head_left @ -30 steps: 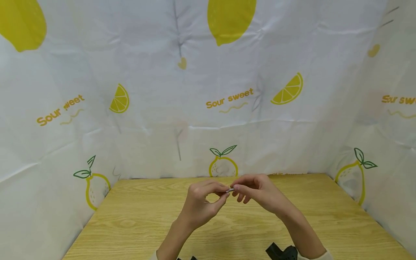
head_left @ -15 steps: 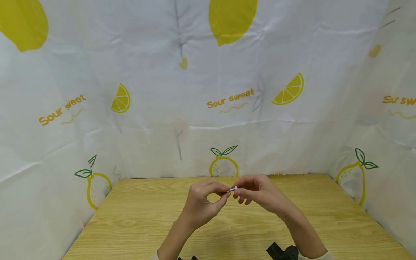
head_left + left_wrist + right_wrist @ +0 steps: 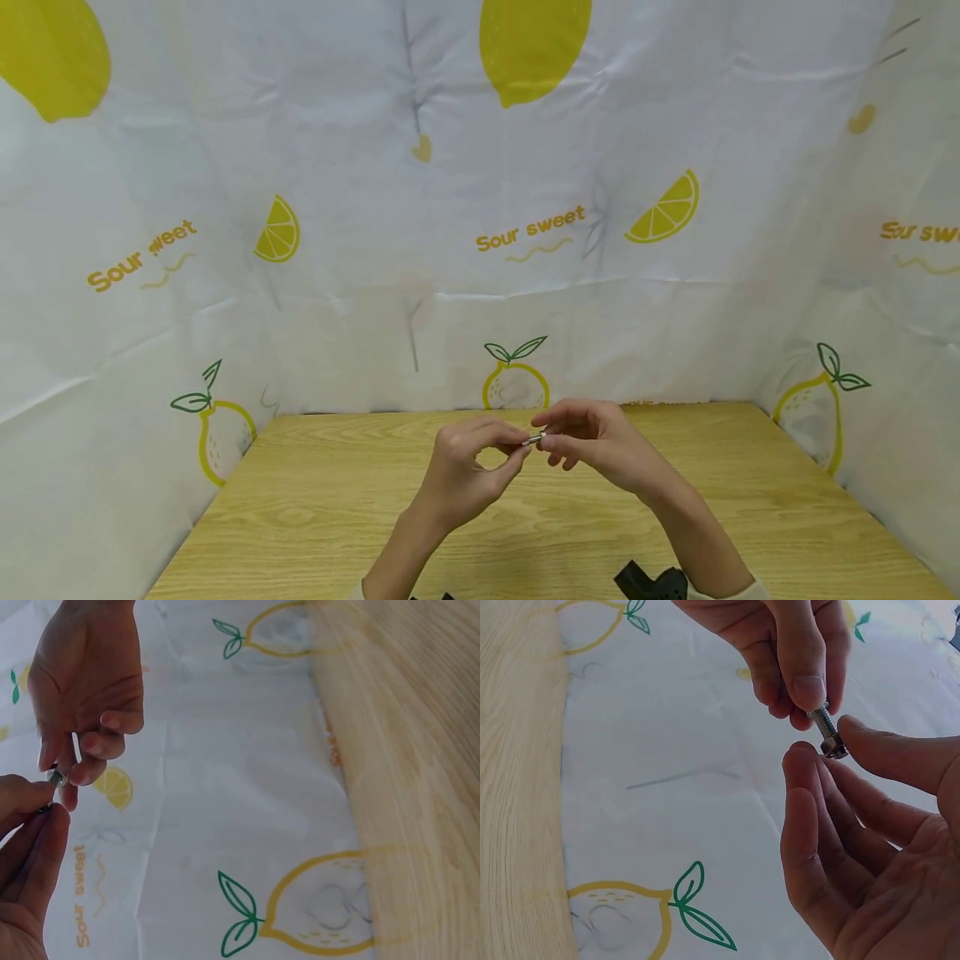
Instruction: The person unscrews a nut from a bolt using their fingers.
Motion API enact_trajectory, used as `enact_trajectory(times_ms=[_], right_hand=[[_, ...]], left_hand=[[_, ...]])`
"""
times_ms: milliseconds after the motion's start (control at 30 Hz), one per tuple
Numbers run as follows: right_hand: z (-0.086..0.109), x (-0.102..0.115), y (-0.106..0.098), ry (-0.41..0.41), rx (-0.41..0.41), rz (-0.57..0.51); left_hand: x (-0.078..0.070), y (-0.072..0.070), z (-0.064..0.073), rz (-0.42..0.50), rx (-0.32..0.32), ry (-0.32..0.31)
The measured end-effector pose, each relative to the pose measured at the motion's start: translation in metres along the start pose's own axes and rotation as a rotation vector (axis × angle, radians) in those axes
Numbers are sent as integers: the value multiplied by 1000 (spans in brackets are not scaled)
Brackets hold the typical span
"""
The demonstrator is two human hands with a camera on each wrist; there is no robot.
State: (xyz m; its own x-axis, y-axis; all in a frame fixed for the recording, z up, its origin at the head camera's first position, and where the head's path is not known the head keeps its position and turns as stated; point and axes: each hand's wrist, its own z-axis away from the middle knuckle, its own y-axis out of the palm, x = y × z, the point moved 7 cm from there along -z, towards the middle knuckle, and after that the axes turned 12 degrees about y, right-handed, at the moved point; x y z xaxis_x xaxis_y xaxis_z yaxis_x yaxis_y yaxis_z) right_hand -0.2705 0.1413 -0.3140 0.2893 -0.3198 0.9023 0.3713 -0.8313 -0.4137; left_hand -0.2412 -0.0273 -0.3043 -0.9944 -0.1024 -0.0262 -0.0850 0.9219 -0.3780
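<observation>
A small metal bolt [image 3: 823, 720] with a threaded shank spans the short gap between the two hands, above the table. My left hand [image 3: 468, 475] pinches one end between thumb and fingertips, hiding that end. At the other end sits a hex-sided nut [image 3: 832, 745]. My right hand [image 3: 592, 442] has its thumb tip against the nut and its index fingertip close by on the other side. Its other fingers are loosely bent, as the left wrist view shows for the right hand [image 3: 90, 682].
Below the hands is a wood-grain table [image 3: 315, 517]. White curtains [image 3: 360, 225] with lemon prints surround it at the back and sides. A black strap piece [image 3: 651, 581] shows at the right wrist.
My right index finger and thumb have parted a little and shifted slightly around the nut, leaving more of it showing. The left hand has stayed in place.
</observation>
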Motion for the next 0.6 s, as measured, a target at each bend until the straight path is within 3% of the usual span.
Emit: enact_trajectory(times_ms=[200, 600], right_hand=[[0, -2, 0, 31, 11, 27], [1, 1, 0, -6, 23, 9]], left_hand=[[-1, -1, -1, -8, -3, 12], [-1, -1, -1, -5, -3, 13]])
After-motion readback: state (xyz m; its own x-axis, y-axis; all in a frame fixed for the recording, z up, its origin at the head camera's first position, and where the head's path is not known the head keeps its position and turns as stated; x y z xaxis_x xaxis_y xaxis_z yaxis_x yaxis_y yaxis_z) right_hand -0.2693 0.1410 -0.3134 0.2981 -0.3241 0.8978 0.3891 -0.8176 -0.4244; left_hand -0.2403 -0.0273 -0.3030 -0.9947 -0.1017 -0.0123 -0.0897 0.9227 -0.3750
